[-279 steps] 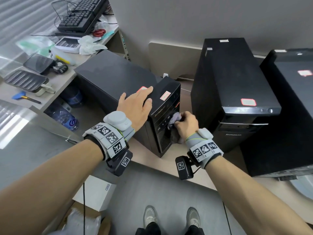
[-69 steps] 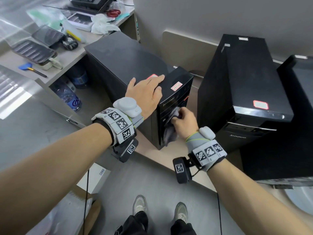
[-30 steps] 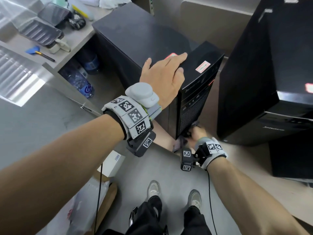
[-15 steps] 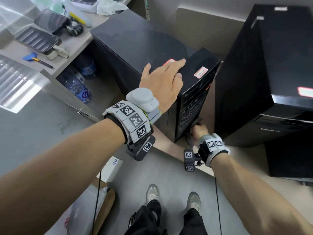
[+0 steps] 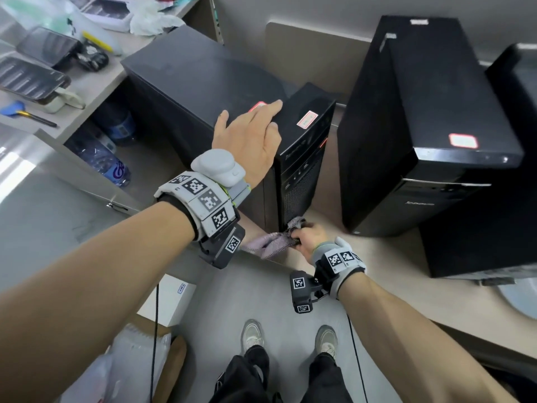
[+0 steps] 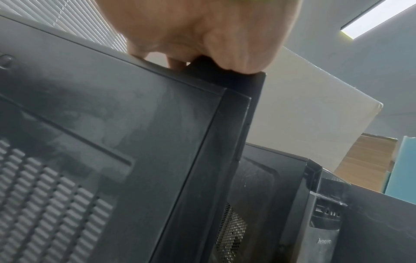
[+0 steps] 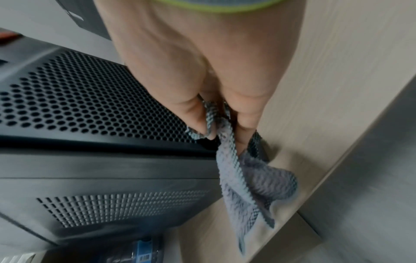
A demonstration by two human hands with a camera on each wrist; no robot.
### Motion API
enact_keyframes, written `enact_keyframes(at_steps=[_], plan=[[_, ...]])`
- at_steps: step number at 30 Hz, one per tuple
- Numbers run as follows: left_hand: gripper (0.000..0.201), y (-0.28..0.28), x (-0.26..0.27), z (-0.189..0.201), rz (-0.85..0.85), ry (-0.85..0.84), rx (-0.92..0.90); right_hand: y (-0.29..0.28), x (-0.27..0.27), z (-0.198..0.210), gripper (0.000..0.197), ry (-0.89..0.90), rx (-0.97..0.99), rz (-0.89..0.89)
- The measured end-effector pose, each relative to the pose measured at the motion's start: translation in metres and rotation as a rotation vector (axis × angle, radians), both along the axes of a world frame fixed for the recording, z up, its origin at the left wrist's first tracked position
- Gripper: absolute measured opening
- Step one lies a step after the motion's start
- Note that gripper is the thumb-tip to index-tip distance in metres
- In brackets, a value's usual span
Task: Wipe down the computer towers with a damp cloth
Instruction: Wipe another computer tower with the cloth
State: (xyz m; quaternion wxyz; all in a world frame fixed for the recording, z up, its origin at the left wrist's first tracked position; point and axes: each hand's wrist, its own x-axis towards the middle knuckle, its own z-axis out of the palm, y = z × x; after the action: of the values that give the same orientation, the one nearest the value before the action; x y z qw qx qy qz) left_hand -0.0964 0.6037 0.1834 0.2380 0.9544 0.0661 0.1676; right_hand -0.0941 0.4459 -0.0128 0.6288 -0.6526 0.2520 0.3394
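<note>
In the centre of the head view my left hand (image 5: 250, 141) lies flat, fingers straight, on top of the nearest computer tower (image 5: 200, 82), close to its front edge; the left wrist view shows the heel of the palm pressed onto that top corner. Lower in the frame, just right of centre, my right hand (image 5: 309, 238) is down at the tower's bottom front corner, fingers and thumb curled tight round a bunched grey-lilac cloth (image 5: 271, 241). From the right wrist view the cloth (image 7: 245, 178) hangs out of the fist beside the perforated front grille (image 7: 90, 106), its loose end trailing over the pale wood-grain platform (image 7: 337, 89) the towers stand on. I cannot tell whether the cloth is touching the case itself. A second tower (image 5: 430, 112) stands upright on the right side of the head frame, apart from the first, with a red-bordered sticker near its front edge, and a third tower (image 5: 517, 170) sits partly cut off at the far right. At upper left a desk (image 5: 87, 82) carries two phones, a small blue-handled tool and crumpled white tissue; a water bottle (image 5: 101, 158) lies on the shelf below it. My shoes (image 5: 290, 338) show at the bottom centre on grey floor.
</note>
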Motion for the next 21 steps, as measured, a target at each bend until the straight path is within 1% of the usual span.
enact_keyframes(at_steps=[3,5,8,11,13,14,16,17,19,20,21], plan=[[0.051,0.001,-0.001,0.001,-0.002,0.004,-0.036,-0.009,-0.005,0.010,0.029,-0.025,0.032,-0.011],[0.049,-0.003,-0.004,0.003,0.004,0.009,-0.044,-0.025,-0.008,0.016,0.029,-0.078,0.020,0.032],[0.043,-0.002,-0.004,0.006,0.077,0.028,-0.077,-0.052,-0.010,0.020,0.029,-0.175,-0.077,0.133],[0.049,-0.019,-0.009,0.013,0.154,-0.022,-0.035,-0.099,-0.012,0.015,0.027,-0.252,-0.140,0.197],[0.044,-0.050,-0.012,0.017,0.147,-0.085,0.011,-0.138,-0.010,0.004,0.020,-0.278,-0.181,0.204],[0.040,-0.071,-0.014,0.018,0.102,-0.122,0.021,-0.159,-0.008,-0.004,0.018,-0.277,-0.200,0.201],[0.035,-0.128,-0.018,0.016,-0.036,-0.201,0.009,-0.211,-0.007,-0.018,0.025,-0.278,-0.232,0.184],[0.033,-0.154,-0.020,0.013,-0.095,-0.205,-0.019,-0.234,-0.008,-0.024,0.027,-0.271,-0.243,0.173],[0.029,-0.204,-0.026,0.000,-0.174,-0.095,-0.083,-0.282,-0.006,-0.039,0.027,-0.252,-0.278,0.159],[0.027,-0.237,-0.027,-0.012,-0.204,-0.005,-0.102,-0.319,-0.007,-0.051,0.025,-0.238,-0.269,0.135],[0.024,-0.244,-0.032,-0.024,-0.206,0.085,-0.113,-0.331,-0.008,-0.054,0.023,-0.235,-0.267,0.132]])
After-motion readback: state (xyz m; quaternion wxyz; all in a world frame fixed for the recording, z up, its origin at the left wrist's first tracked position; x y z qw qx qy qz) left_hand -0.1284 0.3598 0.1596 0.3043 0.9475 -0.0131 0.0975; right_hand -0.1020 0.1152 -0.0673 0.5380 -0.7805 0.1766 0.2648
